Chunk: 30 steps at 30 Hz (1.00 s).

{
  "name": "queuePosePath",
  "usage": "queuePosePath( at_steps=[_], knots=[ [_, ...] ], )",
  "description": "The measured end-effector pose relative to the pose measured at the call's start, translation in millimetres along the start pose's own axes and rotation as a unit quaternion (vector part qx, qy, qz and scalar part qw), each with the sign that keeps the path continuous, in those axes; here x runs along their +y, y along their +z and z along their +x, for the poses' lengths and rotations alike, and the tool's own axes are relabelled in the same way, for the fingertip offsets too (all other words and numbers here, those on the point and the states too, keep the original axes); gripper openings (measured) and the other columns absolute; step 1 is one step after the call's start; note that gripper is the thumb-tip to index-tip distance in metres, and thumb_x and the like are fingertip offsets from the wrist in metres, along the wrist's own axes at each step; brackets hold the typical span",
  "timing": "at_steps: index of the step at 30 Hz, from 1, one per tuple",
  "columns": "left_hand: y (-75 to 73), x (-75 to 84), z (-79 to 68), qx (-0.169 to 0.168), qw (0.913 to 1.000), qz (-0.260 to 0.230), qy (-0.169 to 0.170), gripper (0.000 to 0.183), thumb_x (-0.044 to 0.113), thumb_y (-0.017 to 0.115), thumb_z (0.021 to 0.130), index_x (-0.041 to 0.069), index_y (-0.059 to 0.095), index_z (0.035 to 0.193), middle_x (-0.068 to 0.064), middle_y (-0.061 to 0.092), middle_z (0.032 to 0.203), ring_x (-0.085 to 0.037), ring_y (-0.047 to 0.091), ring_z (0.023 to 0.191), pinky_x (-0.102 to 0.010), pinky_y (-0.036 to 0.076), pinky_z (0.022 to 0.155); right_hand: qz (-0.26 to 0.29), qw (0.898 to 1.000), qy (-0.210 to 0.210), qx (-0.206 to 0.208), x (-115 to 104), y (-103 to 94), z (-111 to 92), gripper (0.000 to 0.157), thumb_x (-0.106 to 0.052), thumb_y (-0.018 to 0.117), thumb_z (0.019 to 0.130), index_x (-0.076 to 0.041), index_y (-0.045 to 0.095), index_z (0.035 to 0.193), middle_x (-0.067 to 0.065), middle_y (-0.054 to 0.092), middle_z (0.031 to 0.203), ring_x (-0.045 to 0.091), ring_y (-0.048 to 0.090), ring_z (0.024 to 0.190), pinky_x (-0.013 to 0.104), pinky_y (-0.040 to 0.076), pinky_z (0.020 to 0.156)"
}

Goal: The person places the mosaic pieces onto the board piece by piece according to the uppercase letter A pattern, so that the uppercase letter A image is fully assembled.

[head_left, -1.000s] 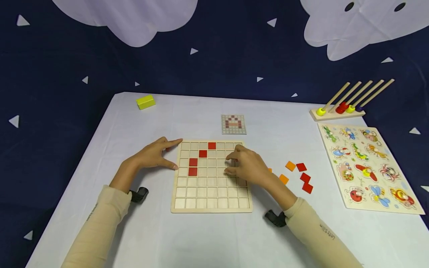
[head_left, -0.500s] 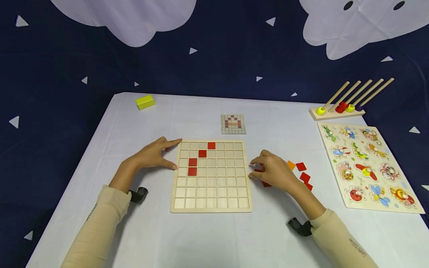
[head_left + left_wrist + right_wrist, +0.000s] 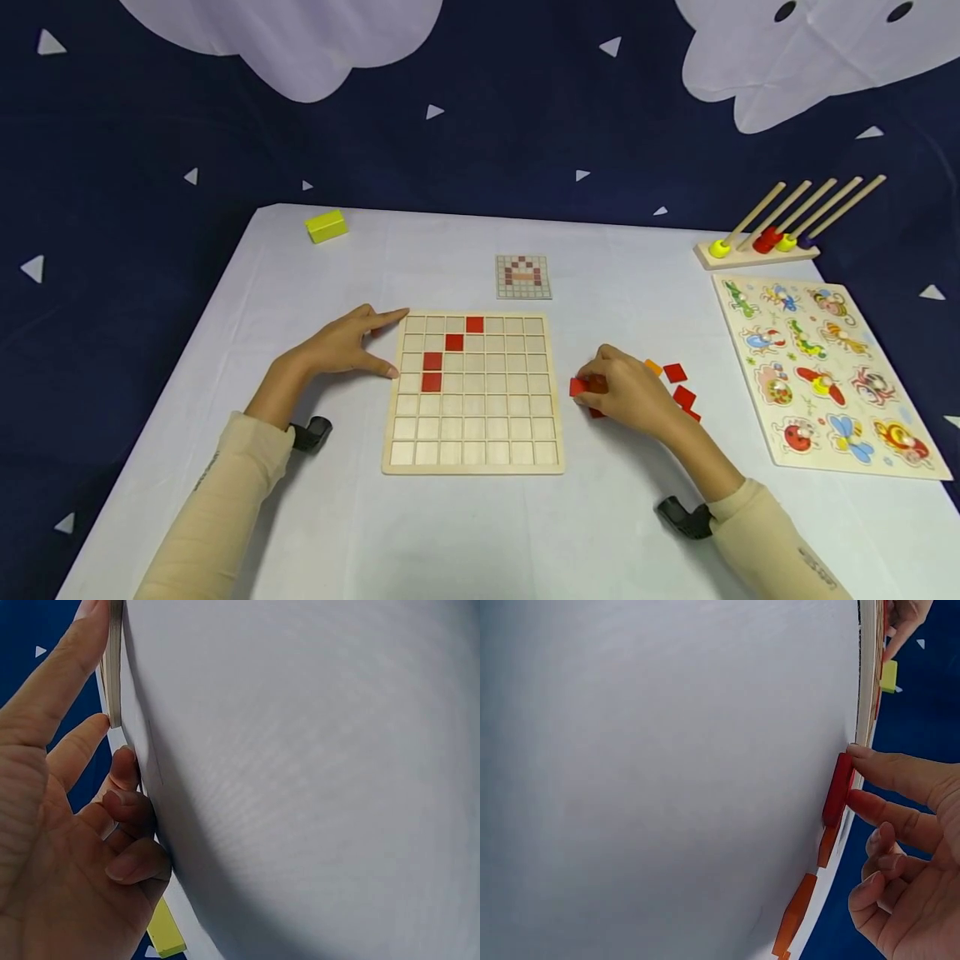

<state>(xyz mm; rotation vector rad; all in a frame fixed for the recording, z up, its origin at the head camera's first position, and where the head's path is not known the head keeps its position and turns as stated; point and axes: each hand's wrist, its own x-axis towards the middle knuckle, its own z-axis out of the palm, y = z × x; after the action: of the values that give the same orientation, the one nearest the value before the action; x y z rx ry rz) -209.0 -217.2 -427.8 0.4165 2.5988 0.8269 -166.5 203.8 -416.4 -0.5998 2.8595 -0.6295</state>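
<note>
The head view looks forward and down from above, far enough back to take in most of the white table [image 3: 472, 533], with the navy backdrop [image 3: 480, 158] across the top of the frame. The left wrist view skims the table close up, tipped almost sideways, with the left hand [image 3: 75, 855] filling its left side. The right wrist view, also near and tipped, has the right hand [image 3: 930, 885] at its right. All three share the wooden board [image 3: 474, 406] and yellow block [image 3: 326, 227], the latter at upper left, lower left and upper right respectively.
</note>
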Motion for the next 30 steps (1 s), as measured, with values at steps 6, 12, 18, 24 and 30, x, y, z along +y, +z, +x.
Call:
queuePosePath(
  at_steps=[6, 12, 18, 24, 30],
  knots=[
    [-0.4, 0.9, 1.3, 0.002, 1.0, 0.001, -0.005, 0.102, 0.039, 0.091, 0.067, 0.019, 0.04, 0.153, -0.006, 0.042, 0.096, -0.02, 0.037, 0.081, -0.034, 0.034, 0.072, -0.019, 1.0, -0.021, 0.002, -3, 0.2, 1, 0.019, -0.018, 0.082, 0.078, -0.005, 0.075, 0.09, -0.001, 0.053, 0.083, 0.011, 0.048, 0.069, 0.026, 0.041, 0.061],
    [-0.7, 1.5, 0.4, 0.0, 1.0, -0.003, -0.005, 0.103, 0.04, 0.091, 0.067, 0.017, 0.039, 0.153, -0.007, 0.042, 0.096, -0.02, 0.038, 0.081, -0.034, 0.034, 0.071, -0.04, 0.998, -0.048, 0.008, -6, 0.7, 2, 0.017, -0.019, 0.081, 0.077, -0.006, 0.074, 0.085, -0.002, 0.048, 0.079, 0.009, 0.044, 0.065, 0.023, 0.037, 0.057],
    [-0.2, 1.1, -0.5, -0.002, 0.9999, -0.003, -0.011, 0.103, 0.039, 0.091, 0.067, 0.019, 0.039, 0.153, -0.006, 0.042, 0.096, -0.02, 0.036, 0.079, -0.034, 0.034, 0.07, -0.035, 0.998, -0.058, 0.011, -9, 0.0, 4, 0.016, -0.021, 0.08, 0.078, -0.009, 0.073, 0.083, -0.002, 0.049, 0.079, 0.006, 0.043, 0.064, 0.023, 0.038, 0.056],
    [-0.5, 0.6, -1.6, -0.001, 1.0, -0.001, -0.009, 0.103, 0.04, 0.091, 0.067, 0.019, 0.039, 0.154, -0.006, 0.042, 0.096, -0.019, 0.037, 0.081, -0.033, 0.034, 0.071, -0.026, 0.996, -0.082, 0.012, -23, -1.6, 12, 0.022, -0.024, 0.081, 0.078, -0.006, 0.075, 0.089, -0.001, 0.052, 0.081, 0.005, 0.045, 0.063, 0.024, 0.04, 0.059],
    [-1.1, 1.1, -0.8, -0.001, 1.0, -0.002, -0.006, 0.103, 0.041, 0.091, 0.067, 0.018, 0.039, 0.153, -0.007, 0.042, 0.096, -0.019, 0.037, 0.08, -0.033, 0.034, 0.071, -0.03, 0.993, -0.111, 0.012, -44, -1.1, 23, 0.022, -0.024, 0.082, 0.076, -0.008, 0.075, 0.089, 0.0, 0.053, 0.083, 0.008, 0.045, 0.067, 0.026, 0.04, 0.062]
  ],
)
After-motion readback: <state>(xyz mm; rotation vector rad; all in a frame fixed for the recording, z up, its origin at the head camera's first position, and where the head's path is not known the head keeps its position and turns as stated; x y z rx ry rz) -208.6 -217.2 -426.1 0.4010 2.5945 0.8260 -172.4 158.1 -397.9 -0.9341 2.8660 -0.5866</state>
